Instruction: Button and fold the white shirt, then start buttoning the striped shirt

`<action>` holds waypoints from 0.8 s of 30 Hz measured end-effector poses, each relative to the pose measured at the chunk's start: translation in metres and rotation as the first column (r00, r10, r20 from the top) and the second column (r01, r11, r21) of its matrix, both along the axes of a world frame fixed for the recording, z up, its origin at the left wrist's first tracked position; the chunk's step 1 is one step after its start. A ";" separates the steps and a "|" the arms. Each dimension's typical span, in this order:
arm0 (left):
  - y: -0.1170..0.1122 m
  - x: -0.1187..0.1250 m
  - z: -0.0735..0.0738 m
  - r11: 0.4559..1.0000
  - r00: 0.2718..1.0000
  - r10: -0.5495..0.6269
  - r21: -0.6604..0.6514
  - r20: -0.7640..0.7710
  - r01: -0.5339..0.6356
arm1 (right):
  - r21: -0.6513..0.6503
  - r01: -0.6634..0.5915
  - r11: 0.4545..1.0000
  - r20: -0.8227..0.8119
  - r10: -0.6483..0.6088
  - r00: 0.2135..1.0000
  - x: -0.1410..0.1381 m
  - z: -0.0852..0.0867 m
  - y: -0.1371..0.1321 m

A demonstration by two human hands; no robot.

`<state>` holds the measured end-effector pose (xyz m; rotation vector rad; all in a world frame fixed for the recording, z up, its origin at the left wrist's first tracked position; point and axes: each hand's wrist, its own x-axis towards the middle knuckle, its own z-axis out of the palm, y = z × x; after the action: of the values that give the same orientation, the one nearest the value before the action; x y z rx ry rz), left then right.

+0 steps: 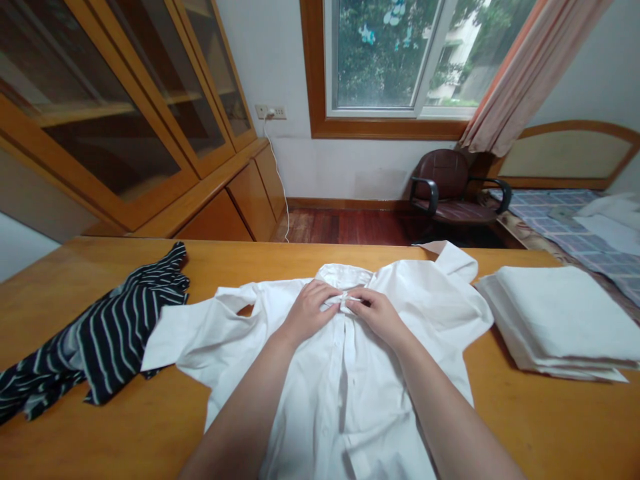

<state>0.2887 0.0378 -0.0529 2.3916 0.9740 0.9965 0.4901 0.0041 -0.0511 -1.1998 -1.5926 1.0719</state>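
A white button-up shirt (425, 300) lies front side up on the wooden table, collar toward the far edge and sleeves spread to both sides. My left hand (313, 308) pinches the left side of its collar, fingers closed on the cloth. From the other side my right hand (376, 312) grips the right side of the collar, its fingertips almost meeting those of the left. Below the hands the front placket hangs partly apart. Whether a button is between the fingertips is too small to tell.
A black-and-white striped garment (120, 313) lies crumpled on the table (45, 440) at left. Folded white cloths (565, 313) are stacked at right. Beyond the table stand a glass-door cabinet (200, 200), a dark armchair (445, 187) and a bed (585, 213).
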 end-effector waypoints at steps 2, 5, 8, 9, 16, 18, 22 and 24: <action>0.000 -0.001 0.000 1.000 1.000 -0.001 -0.020 0.004 0.001 | 0.010 -0.004 1.000 0.001 0.004 1.000 0.001 0.002 0.000; 0.001 -0.003 0.000 0.996 0.999 -0.022 -0.082 0.040 0.026 | 0.034 -0.013 0.999 0.011 0.012 1.000 0.002 0.002 -0.001; 0.002 -0.004 -0.002 0.987 0.996 -0.014 -0.155 0.092 0.028 | 0.055 -0.020 0.998 0.026 0.018 0.999 0.002 0.001 -0.001; 0.003 -0.004 -0.003 0.985 0.995 0.000 -0.171 0.104 0.018 | 0.061 -0.024 0.998 0.029 0.022 0.999 0.002 0.000 0.000; 0.003 -0.002 -0.003 0.993 0.989 -0.008 -0.114 0.150 0.026 | 0.059 -0.035 0.998 0.009 0.034 0.999 0.003 0.000 -0.001; 0.002 -0.002 -0.001 0.994 0.991 -0.031 -0.097 0.131 0.044 | 0.051 -0.036 0.998 0.004 0.036 0.999 0.003 -0.001 -0.001; -0.003 -0.002 0.004 0.992 0.996 -0.048 -0.116 0.073 0.056 | 0.036 -0.049 0.998 -0.007 0.049 0.999 0.005 -0.002 -0.001; -0.005 -0.001 0.006 0.991 0.998 -0.042 -0.125 0.051 0.048 | 0.026 -0.051 0.998 -0.026 0.052 0.998 0.006 -0.002 -0.001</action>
<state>0.2876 0.0328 -0.0472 2.2661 0.9334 0.9429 0.4959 0.0036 -0.0528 -1.1285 -1.6193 1.0931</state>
